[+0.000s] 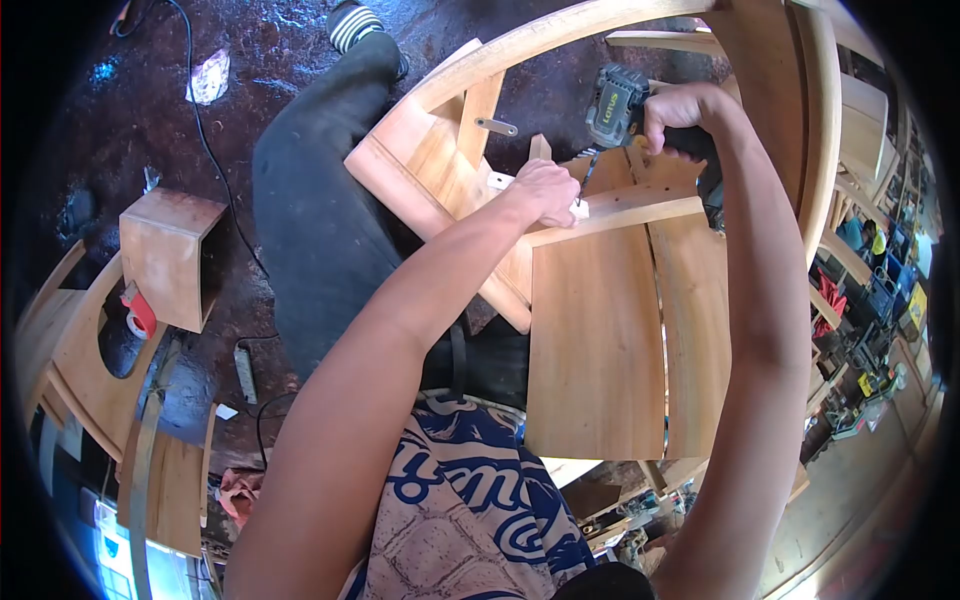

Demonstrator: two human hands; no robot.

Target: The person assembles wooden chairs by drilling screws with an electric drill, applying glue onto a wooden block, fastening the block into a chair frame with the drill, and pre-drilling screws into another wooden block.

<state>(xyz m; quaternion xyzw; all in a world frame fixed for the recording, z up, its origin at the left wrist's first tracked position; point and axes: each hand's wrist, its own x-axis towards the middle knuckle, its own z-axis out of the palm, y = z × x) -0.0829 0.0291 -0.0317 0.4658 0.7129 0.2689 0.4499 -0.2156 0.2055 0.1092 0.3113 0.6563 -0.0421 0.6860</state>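
Note:
My right hand (684, 112) is wrapped around the handle of a cordless drill (614, 106) with a LOTUS label. The drill points down, and its bit (590, 168) comes close to the fingers of my left hand (551, 192). Those fingers are pressed together against a small pale block (581, 209), on the edge of a wooden rail (625, 219). Whether the bit touches the block, I cannot tell. The rail belongs to a large wooden furniture frame (440, 205) with a curved arm and broad slats (597, 345), tilted across my lap.
A small metal plate with holes (496, 127) sticks out from the frame. To the left stand a wooden box (165, 255) and curved wooden parts (90, 360), with a red tape dispenser (139, 312) on them. A black cable (205, 130) crosses the floor to a power strip (245, 373).

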